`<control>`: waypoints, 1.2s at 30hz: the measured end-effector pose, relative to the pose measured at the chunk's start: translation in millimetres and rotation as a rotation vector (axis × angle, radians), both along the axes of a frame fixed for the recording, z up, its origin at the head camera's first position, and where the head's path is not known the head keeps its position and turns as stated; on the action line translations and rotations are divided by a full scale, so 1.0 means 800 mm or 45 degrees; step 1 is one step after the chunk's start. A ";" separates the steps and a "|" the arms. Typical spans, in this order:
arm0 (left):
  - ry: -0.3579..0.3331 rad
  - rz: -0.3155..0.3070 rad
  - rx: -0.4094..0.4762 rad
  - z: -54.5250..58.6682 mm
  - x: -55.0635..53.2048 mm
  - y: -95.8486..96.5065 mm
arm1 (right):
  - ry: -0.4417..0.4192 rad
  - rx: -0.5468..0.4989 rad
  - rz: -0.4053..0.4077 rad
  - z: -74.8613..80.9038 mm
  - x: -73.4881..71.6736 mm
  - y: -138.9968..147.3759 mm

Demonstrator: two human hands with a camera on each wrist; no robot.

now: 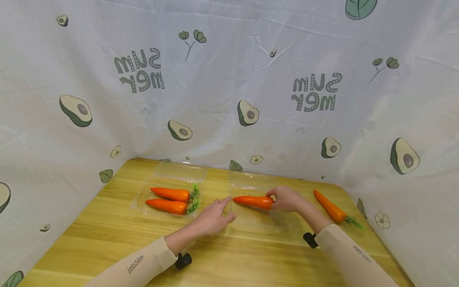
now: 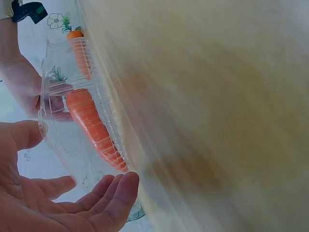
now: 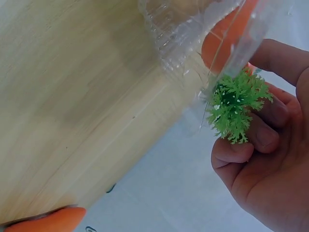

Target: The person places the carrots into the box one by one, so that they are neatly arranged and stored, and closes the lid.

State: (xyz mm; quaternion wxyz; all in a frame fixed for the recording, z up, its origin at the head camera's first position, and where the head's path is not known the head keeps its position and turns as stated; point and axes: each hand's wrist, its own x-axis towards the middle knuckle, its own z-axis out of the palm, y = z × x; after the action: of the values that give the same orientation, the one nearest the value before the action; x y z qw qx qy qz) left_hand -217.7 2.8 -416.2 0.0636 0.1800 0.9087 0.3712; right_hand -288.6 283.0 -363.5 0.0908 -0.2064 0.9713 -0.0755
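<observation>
My right hand [image 1: 285, 199] grips an orange carrot [image 1: 252, 202] by its thick, leafy end. The carrot lies sideways in a clear plastic box [image 1: 251, 223], tip pointing left. In the right wrist view, fingers curl about the green leaves [image 3: 239, 104] beside the box's wall. My left hand [image 1: 214, 217] is spread at the left side of this box, its forefinger close to the carrot's tip. From the left wrist view, the left thumb and fingertips [image 2: 128, 186] are at the box's edge, and the carrot shows through its ribbed wall.
A second clear box [image 1: 143, 213] on the left holds two carrots [image 1: 170, 194], leaves to the right. Another carrot [image 1: 329, 206] lies on the wooden table [image 1: 229, 263] at the right. Both box lids stand open at the back. A printed white cloth [image 1: 215, 87] surrounds the table.
</observation>
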 end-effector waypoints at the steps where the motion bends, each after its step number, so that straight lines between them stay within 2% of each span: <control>1: 0.001 0.001 0.000 0.000 0.000 0.000 | 0.001 0.007 -0.008 -0.001 0.000 -0.002; 12: 0.012 0.003 -0.008 0.000 0.000 0.000 | 0.050 0.091 -0.073 0.002 0.002 -0.015; 25: 0.032 -0.001 -0.018 0.001 0.000 -0.001 | 0.070 0.057 -0.111 -0.008 -0.001 -0.012; 36: 0.029 0.008 -0.021 0.000 0.000 0.000 | 0.109 0.064 -0.183 -0.012 0.001 -0.015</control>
State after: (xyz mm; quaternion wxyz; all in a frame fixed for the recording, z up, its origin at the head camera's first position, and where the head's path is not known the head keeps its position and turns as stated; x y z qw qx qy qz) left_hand -218.0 3.1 -416.4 0.0537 0.1808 0.9129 0.3619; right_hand -287.9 270.9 -372.9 0.0486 -0.1370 0.9882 -0.0486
